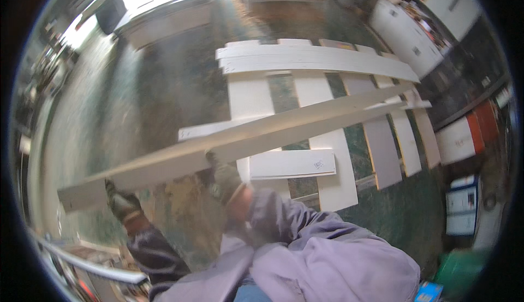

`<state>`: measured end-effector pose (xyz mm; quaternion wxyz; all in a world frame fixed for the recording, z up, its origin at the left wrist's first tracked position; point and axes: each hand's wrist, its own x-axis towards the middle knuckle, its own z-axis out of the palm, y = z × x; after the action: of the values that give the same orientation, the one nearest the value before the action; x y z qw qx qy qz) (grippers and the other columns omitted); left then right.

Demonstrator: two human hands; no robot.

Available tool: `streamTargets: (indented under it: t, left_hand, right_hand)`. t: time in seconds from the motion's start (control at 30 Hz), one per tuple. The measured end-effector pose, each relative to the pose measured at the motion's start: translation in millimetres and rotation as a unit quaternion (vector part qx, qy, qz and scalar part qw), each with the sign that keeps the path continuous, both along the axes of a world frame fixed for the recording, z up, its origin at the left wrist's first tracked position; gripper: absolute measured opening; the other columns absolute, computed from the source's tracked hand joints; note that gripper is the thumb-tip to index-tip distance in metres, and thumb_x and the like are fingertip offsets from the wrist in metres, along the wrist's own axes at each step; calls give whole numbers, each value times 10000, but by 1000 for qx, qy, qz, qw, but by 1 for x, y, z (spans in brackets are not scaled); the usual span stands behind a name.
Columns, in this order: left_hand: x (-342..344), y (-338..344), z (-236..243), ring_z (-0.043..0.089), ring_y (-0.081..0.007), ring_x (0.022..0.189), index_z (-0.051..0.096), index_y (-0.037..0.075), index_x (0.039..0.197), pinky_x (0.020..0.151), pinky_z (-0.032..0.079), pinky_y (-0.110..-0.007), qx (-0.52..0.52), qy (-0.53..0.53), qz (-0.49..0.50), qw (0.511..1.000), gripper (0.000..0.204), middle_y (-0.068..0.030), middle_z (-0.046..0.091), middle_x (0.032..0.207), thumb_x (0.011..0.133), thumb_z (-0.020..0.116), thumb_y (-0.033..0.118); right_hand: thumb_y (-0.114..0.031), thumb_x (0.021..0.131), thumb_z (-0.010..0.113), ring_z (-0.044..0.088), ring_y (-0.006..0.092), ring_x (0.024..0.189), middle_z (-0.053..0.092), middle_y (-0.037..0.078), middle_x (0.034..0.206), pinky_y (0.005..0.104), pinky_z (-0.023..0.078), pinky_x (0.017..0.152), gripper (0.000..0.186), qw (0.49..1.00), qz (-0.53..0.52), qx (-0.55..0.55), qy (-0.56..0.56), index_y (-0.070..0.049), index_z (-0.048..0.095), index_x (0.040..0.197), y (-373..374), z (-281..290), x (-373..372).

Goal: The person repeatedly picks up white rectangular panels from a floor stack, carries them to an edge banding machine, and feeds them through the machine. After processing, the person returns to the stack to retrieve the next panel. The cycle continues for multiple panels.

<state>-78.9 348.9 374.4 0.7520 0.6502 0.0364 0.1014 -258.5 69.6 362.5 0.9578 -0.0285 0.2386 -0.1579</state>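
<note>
A long pale board [153, 166] slants from the lower left to the upper right across the view. My left hand [123, 199], in a greenish glove, grips it near its left end. My right hand [224, 176], gloved and somewhat blurred, grips it farther along. Beyond and beneath the board, several white and grey slats [245, 89] lie side by side on the floor. Long white boards [316, 59] lie across their far ends, and a short white board [292, 165] lies across the nearer part.
Green floor [153, 78] surrounds the boards. A pale worktable [164, 18] stands at the back left, white cabinets [404, 37] at the back right. Cartons [458, 141] and a green container [458, 274] line the right. A metal rail [93, 258] runs at lower left.
</note>
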Motion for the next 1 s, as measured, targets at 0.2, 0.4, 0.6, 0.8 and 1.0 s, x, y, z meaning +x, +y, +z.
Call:
streamTargets:
  t: [0.2,0.4,0.6,0.8,1.0]
  left_hand:
    - [-81,-1,65,636,-245,1102,603,6,1328,988,528,-390,-231,27,141,962,474,-109,659,1225,950,731,262]
    - [-161,54,82,628,-294,1113,563,0,1368,947,548,-434,-243,69,191,948,564,-141,624,1256,910,765,261]
    - [-211,60,92,636,-291,1039,619,22,1309,907,531,-411,-233,41,230,944,593,-147,657,1172,811,829,267]
    - [-248,103,72,684,-290,824,630,-12,1207,736,580,-434,-164,74,354,918,588,-121,692,1019,744,913,214]
    - [-281,112,92,651,-232,935,655,4,1201,807,524,-388,-180,101,368,906,530,-87,696,1087,759,903,163]
  right_hand:
    - [-344,1000,676,600,267,1264,643,169,1320,389,461,1146,560,915,315,-97,-231,34,527,1385,-24,-13,-133]
    - [-509,664,890,469,406,1392,559,201,1413,628,327,1180,872,255,45,-965,-47,-98,594,1374,-118,131,-270]
    - [-663,592,836,265,524,1480,298,338,1577,726,190,1157,1244,-22,316,-948,41,-90,340,1578,-193,72,-264]
    - [-665,394,914,423,537,1328,401,338,1462,660,324,1092,1518,-1,319,-941,-111,-36,237,1599,-177,59,-261]
    - [-488,508,913,550,422,1174,588,196,1223,556,448,992,1223,39,379,-912,-151,-25,349,1490,-171,54,-225]
